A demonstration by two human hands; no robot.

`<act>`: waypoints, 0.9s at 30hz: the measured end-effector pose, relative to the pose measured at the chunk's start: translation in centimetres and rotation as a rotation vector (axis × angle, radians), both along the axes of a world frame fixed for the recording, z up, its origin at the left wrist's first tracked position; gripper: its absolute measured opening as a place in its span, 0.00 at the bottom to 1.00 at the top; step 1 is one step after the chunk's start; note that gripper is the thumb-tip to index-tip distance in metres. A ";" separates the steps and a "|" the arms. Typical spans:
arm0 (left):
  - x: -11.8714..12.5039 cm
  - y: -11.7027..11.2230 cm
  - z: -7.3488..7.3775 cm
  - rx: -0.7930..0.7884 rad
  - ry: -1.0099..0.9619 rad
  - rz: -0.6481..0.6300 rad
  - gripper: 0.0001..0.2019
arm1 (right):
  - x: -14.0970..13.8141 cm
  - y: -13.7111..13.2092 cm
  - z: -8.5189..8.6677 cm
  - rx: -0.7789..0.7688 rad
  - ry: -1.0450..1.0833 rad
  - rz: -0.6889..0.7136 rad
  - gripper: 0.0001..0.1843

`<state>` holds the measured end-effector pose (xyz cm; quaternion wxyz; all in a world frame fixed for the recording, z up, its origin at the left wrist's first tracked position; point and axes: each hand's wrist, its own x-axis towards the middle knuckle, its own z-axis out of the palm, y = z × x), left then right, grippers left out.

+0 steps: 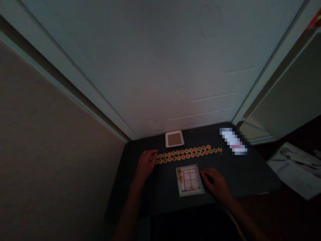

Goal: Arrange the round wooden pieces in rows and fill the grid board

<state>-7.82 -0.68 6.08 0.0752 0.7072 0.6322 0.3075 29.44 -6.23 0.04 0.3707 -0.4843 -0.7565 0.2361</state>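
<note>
My left hand (pixel 147 163) is at the left end of two rows of round Chinese chess pieces (pixel 178 157). Its fingers are pinched together, with one piece (pixel 151 158) between or just under them. The pieces have red or black characters and run side by side across the dark table. Nearer to me lies a shallow white box (pixel 179 191) with a red grid inside and two pieces (pixel 179 174) at its left side. My right hand (pixel 216 182) rests at the right of this box, fingers curled and their tips at its rim; the grip is partly hidden in shadow.
A white-rimmed box part (pixel 175 146) with a brown middle lies behind the rows. A bright pixelated object (pixel 233 140) is at the table's (pixel 250 177) back right. A white panel (pixel 160 67) rises behind. White items (pixel 297 174) lie beyond the table's right edge.
</note>
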 end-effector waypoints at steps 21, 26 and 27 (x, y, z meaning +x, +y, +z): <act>6.7 -2.1 -2.1 -0.069 0.168 -0.271 0.17 | -0.1 0.0 0.3 -0.001 0.014 -0.014 0.12; 6.5 -2.7 -3.2 -0.078 0.200 -0.279 0.21 | -0.2 -0.1 0.6 -0.038 0.012 -0.005 0.12; 6.4 -2.8 -3.4 -0.078 0.199 -0.283 0.21 | -0.2 -0.1 0.6 -0.040 0.013 -0.002 0.12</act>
